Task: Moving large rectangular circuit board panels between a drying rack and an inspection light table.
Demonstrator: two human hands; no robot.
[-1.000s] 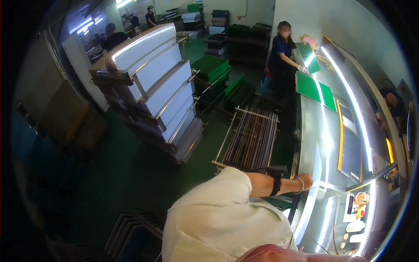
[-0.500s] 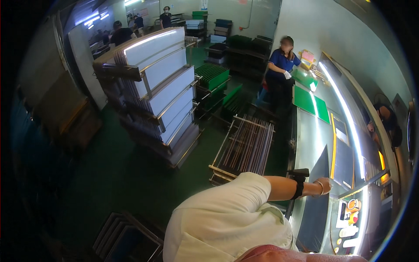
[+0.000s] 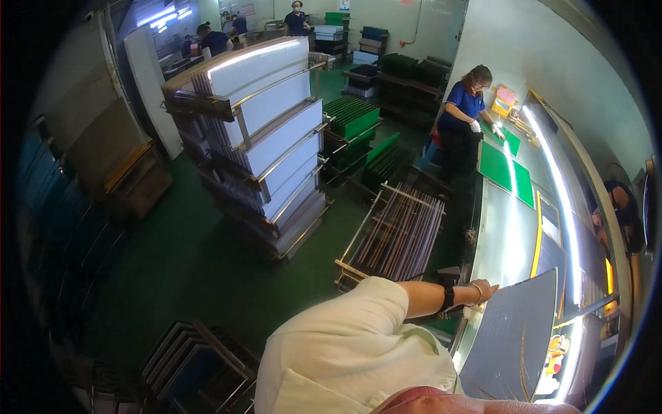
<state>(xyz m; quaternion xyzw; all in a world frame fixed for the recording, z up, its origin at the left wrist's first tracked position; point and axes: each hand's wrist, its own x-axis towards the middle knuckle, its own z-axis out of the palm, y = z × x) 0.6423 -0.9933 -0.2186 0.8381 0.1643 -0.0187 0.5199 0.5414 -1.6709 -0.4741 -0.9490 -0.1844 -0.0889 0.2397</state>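
My left hand reaches out to the right, with a black band and a bracelet at the wrist. Its fingers are closed at the far left corner of a large dark grey panel. That panel is tilted up over the lit workbench, its broad face turned toward me. My right hand is out of view.
Green panels lie farther up the bench, where a seated co-worker in white gloves handles one. A slatted metal rack stands left of the bench. Beyond it rises a tall rack of white panels. Small bottles sit at the right.
My left hand has moved left, to the panel's far left corner. The grey panel now shows a broader face and covers more of the bench. The co-worker has bent down over the green panels.
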